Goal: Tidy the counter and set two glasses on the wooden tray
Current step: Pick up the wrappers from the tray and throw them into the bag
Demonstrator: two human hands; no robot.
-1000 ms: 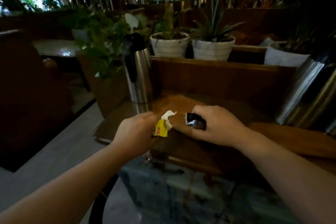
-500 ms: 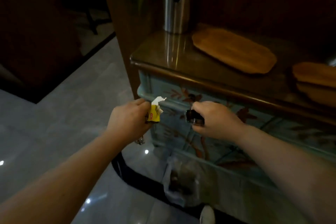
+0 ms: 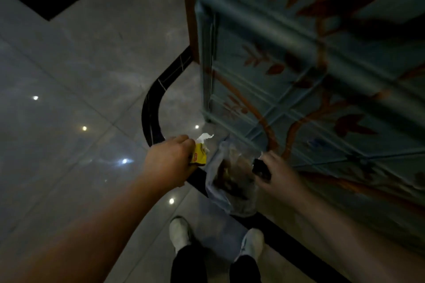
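A second ago the view took in the counter top with its wooden tray; now it has dropped to the pale, glossy tiled floor (image 3: 76, 103) at the foot of the cabinet, so neither tray nor glasses are in sight. Both hands have come down with it, keeping what they were already carrying.

The left hand (image 3: 169, 159) is closed around a small crumpled yellow packet with a torn white paper edge (image 3: 199, 156), held just left of the mouth of a small waste bin lined with a clear plastic bag (image 3: 230, 181). The bin stands on the floor against the blue-painted cabinet front with its orange branch-and-leaf pattern (image 3: 299, 103), and some dark rubbish already lies inside.

The right hand (image 3: 279, 176) is clamped on a small dark, shiny wrapper (image 3: 261, 169), poised at the bin's right rim. The hands are apart, one on either side of the opening. Below them a pair of white shoes (image 3: 181, 231) points toward the bin.

This looks like the tidying half of the task nearing its drop: litter lifted off the counter is about to go into the bag. Setting the two glasses on the tray is, I judge, not yet begun.
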